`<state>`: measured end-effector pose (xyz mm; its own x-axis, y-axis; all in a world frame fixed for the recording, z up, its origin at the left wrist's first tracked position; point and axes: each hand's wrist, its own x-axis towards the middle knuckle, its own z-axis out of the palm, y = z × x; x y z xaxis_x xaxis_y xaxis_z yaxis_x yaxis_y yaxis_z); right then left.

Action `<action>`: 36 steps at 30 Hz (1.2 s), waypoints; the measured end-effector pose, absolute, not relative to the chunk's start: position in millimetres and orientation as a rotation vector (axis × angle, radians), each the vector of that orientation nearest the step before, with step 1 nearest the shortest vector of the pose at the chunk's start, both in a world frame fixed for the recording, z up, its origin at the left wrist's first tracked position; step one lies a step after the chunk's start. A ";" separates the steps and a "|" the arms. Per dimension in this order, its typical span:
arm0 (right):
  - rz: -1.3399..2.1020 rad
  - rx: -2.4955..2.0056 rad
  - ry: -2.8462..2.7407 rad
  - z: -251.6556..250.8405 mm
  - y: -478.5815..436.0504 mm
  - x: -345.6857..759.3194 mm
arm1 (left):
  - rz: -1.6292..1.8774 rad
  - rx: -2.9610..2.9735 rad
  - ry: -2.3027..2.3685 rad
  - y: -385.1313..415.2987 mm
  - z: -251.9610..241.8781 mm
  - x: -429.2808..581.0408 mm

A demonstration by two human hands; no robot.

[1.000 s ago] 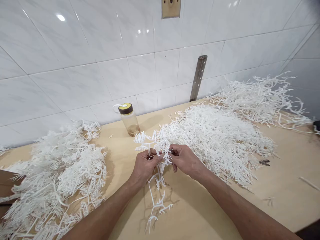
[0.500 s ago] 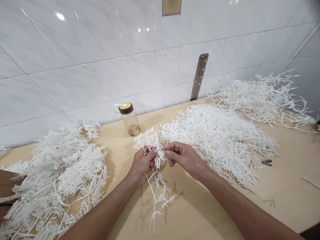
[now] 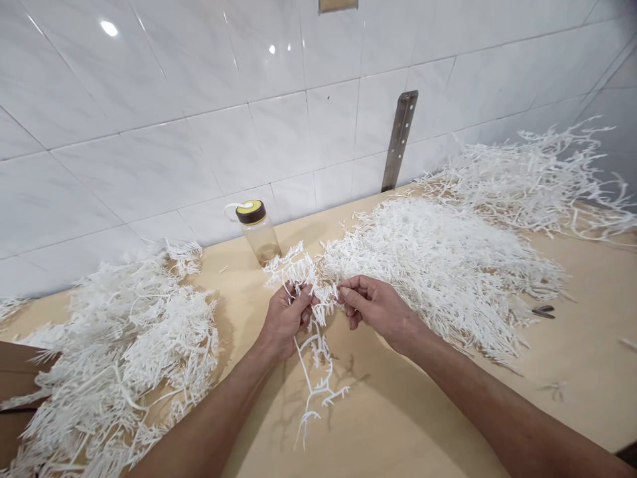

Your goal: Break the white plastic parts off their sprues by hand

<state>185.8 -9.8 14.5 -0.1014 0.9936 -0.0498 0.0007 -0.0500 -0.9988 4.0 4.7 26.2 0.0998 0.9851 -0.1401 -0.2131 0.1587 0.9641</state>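
Note:
A white branching plastic sprig [image 3: 318, 385] hangs from my left hand [image 3: 286, 318], which is closed around its stem near the table's middle. Short-tipped twigs spread above and beside those fingers, while barer twigs dangle below. My right hand [image 3: 375, 309] is closed in a pinch at the right side of the sprig, with thumb and forefinger at the tip of one twig. Just behind its fingers lies a big heap of white sprigs [image 3: 438, 265]. Exactly what sits between the right fingertips is too small to make out clearly.
Another white heap [image 3: 154, 332] covers the left side, beside a brown cardboard box [image 3: 24, 372]. A clear bottle [image 3: 261, 236] with a dark and yellow lid stands behind my hands. Longer white stems [image 3: 537, 179] lie back right. A metal bracket [image 3: 401, 139] leans against the tiled wall.
My right hand has shifted slightly right, away from my left hand, with twigs stretched towards it. The left hand keeps its hold. The view has tilted down a little.

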 end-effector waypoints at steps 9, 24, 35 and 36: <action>1.330 -1.227 -1.419 17.3 -16.4 182.0 | 1.157 0.898 1.057 10.9 24.1 3.1; 0.951 -1.311 -1.536 23.2 -17.7 178.9 | 0.999 0.914 1.052 3.1 28.4 4.5; 0.917 -1.384 -1.623 28.3 -18.8 180.9 | 0.980 0.826 0.932 4.2 29.8 0.6; 0.921 -1.382 -1.627 27.9 -18.7 181.2 | 0.962 0.848 0.943 4.1 29.2 0.7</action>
<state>181.2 -18.7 27.9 -0.0893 0.9895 0.1133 0.4121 0.1403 -0.9003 0.7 4.1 29.2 0.2694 0.9263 -0.2634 -0.2818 0.3374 0.8982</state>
